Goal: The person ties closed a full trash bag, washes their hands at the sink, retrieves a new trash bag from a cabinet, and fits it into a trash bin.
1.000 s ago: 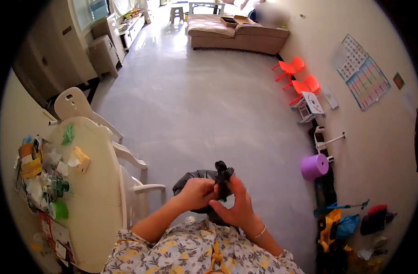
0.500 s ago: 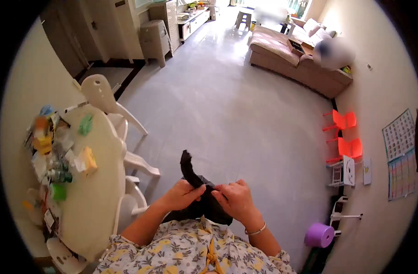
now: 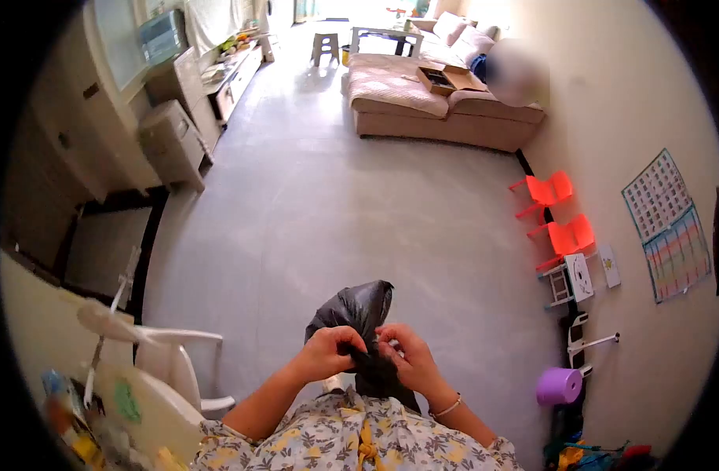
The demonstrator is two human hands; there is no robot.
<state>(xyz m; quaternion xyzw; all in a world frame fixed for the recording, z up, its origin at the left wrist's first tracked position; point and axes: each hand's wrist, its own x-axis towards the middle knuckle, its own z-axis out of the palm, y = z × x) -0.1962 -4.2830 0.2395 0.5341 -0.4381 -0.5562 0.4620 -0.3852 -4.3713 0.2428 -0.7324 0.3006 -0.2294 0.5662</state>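
Note:
A black plastic bag (image 3: 352, 308) hangs in front of my body at the bottom centre, its full part bulging away from me. My left hand (image 3: 333, 352) is closed on the gathered neck of the bag. Close beside it on the right, my right hand (image 3: 406, 357) has its fingers bent around the dark plastic, thumb and fingertips pinching it. The two hands nearly meet, and the plastic between them is bunched. A bracelet circles my right wrist.
A white chair (image 3: 171, 365) and a cluttered table (image 3: 159, 400) stand at lower left. Orange chairs (image 3: 549, 188), a small white table (image 3: 579, 276) and a purple cylinder (image 3: 560, 386) line the right wall. Behind, a person sits on the sofa (image 3: 446, 122).
The view swung right, then back left. The upright twisted black end is no longer raised; the bag's bulge now shows beyond my hands, which have drawn together at its neck.

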